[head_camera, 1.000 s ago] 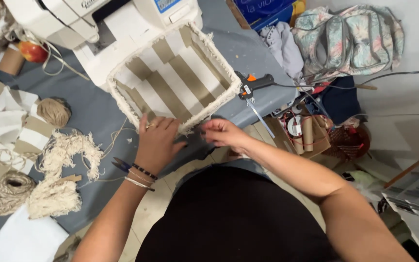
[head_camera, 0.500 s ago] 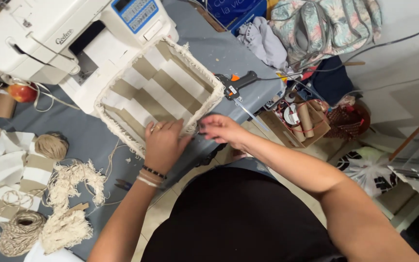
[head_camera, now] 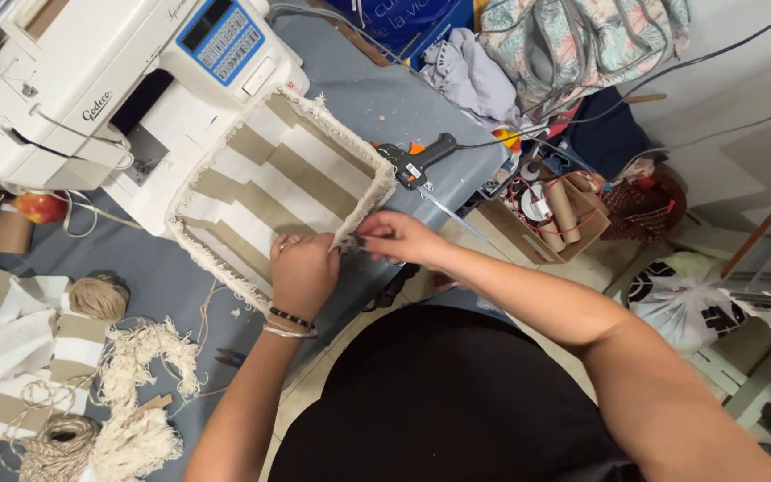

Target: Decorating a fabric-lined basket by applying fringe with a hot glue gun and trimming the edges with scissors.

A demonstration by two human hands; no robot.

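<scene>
A square fabric basket [head_camera: 269, 174] with beige and white stripes and a fringed cream rim lies on the grey table in front of a white sewing machine [head_camera: 100, 80]. My left hand [head_camera: 303, 272] presses on the basket's near rim, fingers curled over the fringe. My right hand [head_camera: 394, 236] pinches the fringe trim at the basket's near right corner. A black glue gun [head_camera: 417, 159] with an orange trigger lies just right of the basket, a little beyond my right hand.
Balls of jute twine [head_camera: 95, 295], loose cream fringe [head_camera: 140, 357] and folded striped fabric [head_camera: 2, 348] lie at the left. A cardboard box with tubes and wire [head_camera: 551, 214], a plastic bag [head_camera: 680, 303] and a patterned backpack [head_camera: 582, 36] sit to the right.
The view has shifted, so the basket and machine sit lower and nearer. My hands have stayed on the near rim, with the right hand working along the fringe toward the corner.
</scene>
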